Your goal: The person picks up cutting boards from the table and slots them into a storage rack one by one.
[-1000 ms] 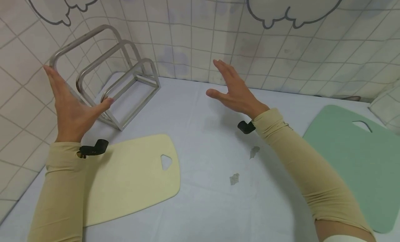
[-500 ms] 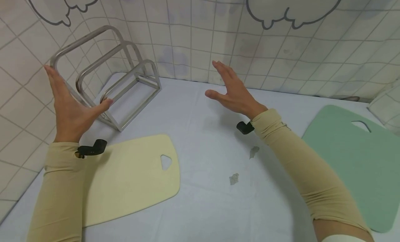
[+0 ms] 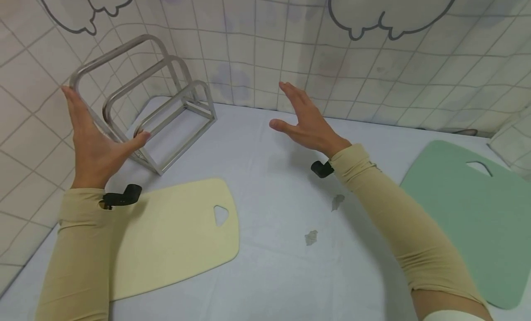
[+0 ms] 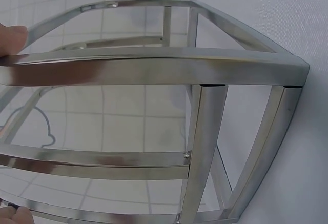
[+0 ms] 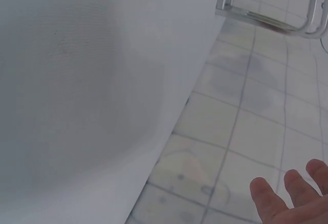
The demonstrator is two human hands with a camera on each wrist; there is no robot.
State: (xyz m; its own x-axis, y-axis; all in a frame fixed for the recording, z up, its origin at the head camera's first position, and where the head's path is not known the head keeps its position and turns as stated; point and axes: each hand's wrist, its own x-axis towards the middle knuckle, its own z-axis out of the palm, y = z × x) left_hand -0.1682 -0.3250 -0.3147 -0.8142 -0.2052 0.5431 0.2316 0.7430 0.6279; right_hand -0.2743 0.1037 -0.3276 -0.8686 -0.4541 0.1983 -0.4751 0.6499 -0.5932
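Note:
A silver metal rack (image 3: 187,145) with three hoops of differing height stands at the back left. My left hand (image 3: 97,150) spans its near end with fingers straight and thumb spread. The thumb tip rests on the lowest hoop, while the fingertips lie by the tallest. Up close in the left wrist view, the thumb (image 4: 11,39) lies on a metal bar (image 4: 154,66), and fingertips show at the lower left corner. My right hand (image 3: 309,125) hovers above the table near the back wall, fingers extended, holding nothing. Its fingers (image 5: 266,196) appear at the lower right of the right wrist view.
A cream cutting board (image 3: 178,238) lies at front left, partly under my left forearm. On the right lies a green cutting board (image 3: 469,219), with my right forearm crossing near it. The white tablecloth (image 3: 265,265) has two grey patches. Tile-patterned cloth walls (image 3: 257,67) stand behind and left.
My right hand has drifted slightly left. The rack's far end has shifted very slightly to the right. My left hand stays at the rack in nearly the same pose.

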